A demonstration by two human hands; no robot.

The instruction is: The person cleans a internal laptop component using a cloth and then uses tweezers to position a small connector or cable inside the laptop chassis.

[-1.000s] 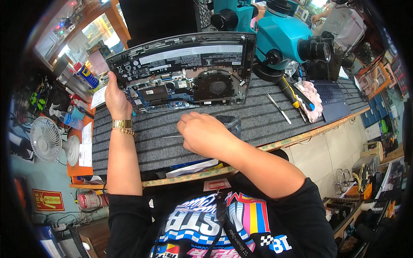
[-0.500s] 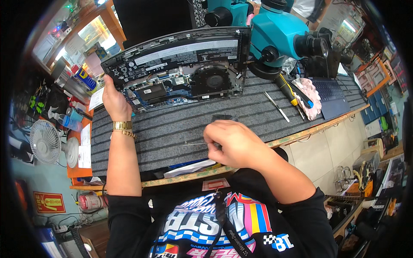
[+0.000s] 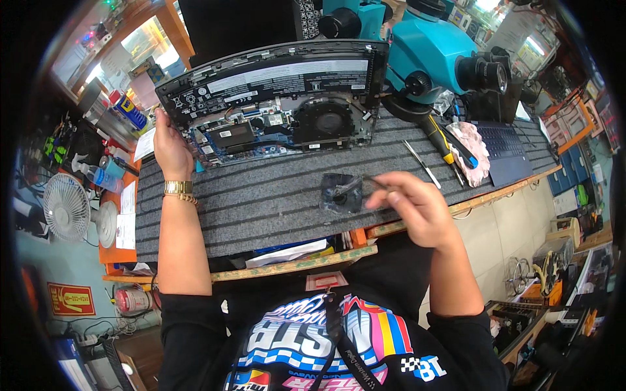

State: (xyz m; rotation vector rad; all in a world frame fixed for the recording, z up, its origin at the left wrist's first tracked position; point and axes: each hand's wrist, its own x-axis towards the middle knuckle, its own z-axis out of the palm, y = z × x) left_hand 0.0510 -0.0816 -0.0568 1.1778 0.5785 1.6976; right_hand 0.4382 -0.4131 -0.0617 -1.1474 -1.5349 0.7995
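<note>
The long bench covered with grey, dark-striped cloth [image 3: 248, 225] carried all the work. On it, toward the far side, the open black laptop body with its inside parts uncovered [image 3: 277, 111] stood tilted, facing the person. To its right was the teal microscope with black eyepieces [image 3: 437, 55].

The left hand [image 3: 173, 148] was closed around the laptop's left edge, and it seemed to steady it. The right hand [image 3: 417, 207] was well apart from the laptop, with thumb and forefinger pinching.

Just beside these fingers was the small, dark, shiny plastic bag [image 3: 342, 193]; I cannot tell whether it lay flat or was partly lifted. Smaller was the thin dark tool [image 3: 378, 184] in the right hand's pinch, pointing toward the bag; whether its tip touched was not clear.

In my judgement, the step in hand was handling the bag with the tool while the laptop was kept standing. The next move called for a light, exact pinch and a quiet left hand.
</note>
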